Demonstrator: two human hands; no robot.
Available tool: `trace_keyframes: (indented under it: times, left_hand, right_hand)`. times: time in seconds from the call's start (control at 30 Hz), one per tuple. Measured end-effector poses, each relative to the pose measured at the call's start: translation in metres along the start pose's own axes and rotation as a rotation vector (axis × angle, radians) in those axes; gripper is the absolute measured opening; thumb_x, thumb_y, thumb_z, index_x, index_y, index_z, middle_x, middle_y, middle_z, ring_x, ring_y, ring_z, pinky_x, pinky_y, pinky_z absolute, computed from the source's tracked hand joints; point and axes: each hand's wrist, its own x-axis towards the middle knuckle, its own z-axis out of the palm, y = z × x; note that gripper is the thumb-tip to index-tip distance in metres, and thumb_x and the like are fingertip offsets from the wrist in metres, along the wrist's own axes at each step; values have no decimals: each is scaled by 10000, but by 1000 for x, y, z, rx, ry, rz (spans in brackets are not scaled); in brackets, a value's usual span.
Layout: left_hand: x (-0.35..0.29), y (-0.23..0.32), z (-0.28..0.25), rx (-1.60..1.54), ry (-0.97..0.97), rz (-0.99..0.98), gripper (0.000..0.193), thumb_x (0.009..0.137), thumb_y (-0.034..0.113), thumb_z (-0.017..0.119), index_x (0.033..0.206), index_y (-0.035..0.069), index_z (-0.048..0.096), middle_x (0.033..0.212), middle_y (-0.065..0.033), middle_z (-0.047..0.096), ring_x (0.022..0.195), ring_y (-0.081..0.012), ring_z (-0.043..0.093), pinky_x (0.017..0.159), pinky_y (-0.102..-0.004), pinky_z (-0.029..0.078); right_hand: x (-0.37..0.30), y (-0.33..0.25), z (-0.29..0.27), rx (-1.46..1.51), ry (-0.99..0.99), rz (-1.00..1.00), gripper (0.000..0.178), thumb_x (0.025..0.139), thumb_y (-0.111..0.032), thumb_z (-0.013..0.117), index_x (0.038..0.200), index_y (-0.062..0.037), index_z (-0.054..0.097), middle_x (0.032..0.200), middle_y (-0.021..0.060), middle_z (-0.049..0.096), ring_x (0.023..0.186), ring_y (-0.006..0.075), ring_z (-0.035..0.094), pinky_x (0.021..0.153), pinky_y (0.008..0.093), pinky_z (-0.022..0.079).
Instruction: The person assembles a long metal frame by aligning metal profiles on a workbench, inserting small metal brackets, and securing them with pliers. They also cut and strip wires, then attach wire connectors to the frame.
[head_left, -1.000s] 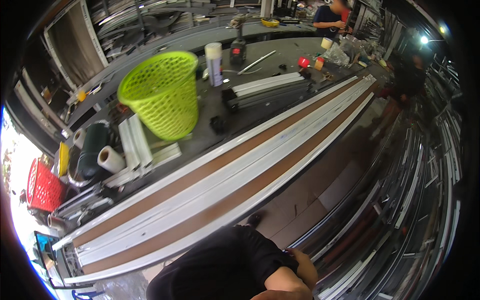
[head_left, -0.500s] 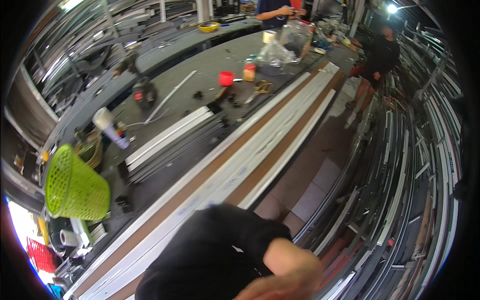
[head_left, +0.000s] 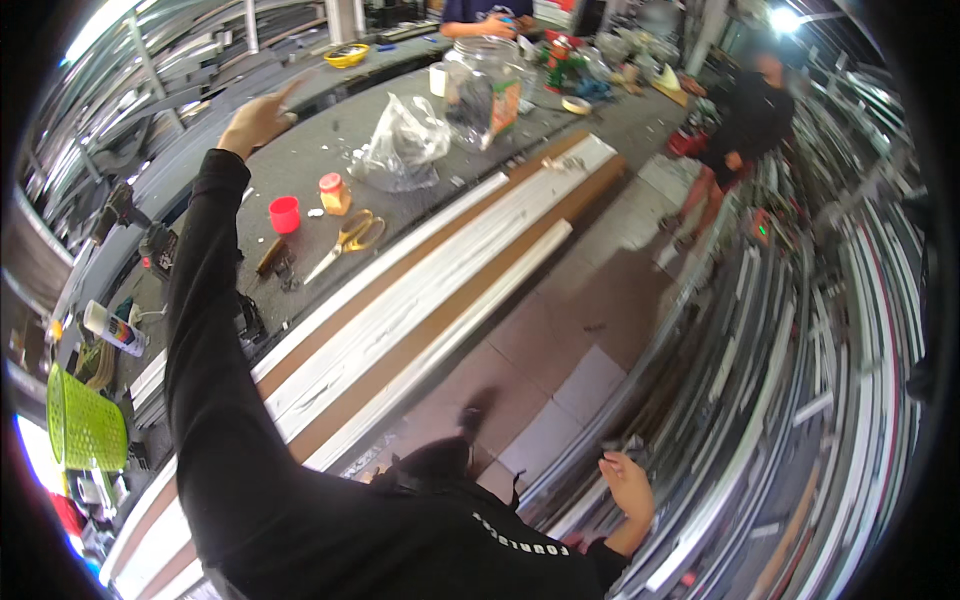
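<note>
While the left hand (head_left: pixel 255 124) stretches out, fingers apart, the right hand (head_left: pixel 628 487) curls, grip unreadable; long white strips (head_left: pixel 450 278) between, crinkled clear bag (head_left: pixel 405 147) far.

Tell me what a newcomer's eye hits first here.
Probably the person's black-sleeved left arm, stretched up the left side, with the left grip at upper left. Next, the long white-and-brown strips running diagonally through the middle. Then the lime-green basket at far left, and the red cup on the dark bench.
</note>
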Motion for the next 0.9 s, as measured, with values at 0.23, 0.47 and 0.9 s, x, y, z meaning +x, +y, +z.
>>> trace_keyframes:
  times: [0.23, 0.47, 0.9]
  left_hand:
    - [-45, -133, 119, 106, -591, -1043, 1162, 796, 325, 735, 1570, 114, -105, 1206, -295, 633, 1182, -405, 598, 1021, -492, 435]
    - [60, -89, 181, -395, -257, -1101, 1096, 893, 307, 691, 1547, 111, -166, 905, -190, 710, 576, -251, 665, 451, -368, 492]
    - [290, 112, 94, -785, 305, -534, 713, 969, 551, 536, 1555, 227, 293, 1480, -155, 443, 1177, -241, 585, 951, -378, 472]
  right_hand:
    - [168, -15, -48, 341, -133, 17, 397, 993, -290, 597, 1240, 20, 612, 1037, 151, 714, 930, 179, 677, 824, 312, 519]
    - [307, -38, -90, 40, -278, -46, 457, 942, -337, 649, 1237, 11, 618, 1106, 198, 708, 987, 291, 699, 864, 362, 523]
    - [568, 29, -282, -33, -323, -96, 446, 942, -345, 645, 1208, 13, 638, 1065, 213, 706, 950, 302, 697, 840, 374, 525]
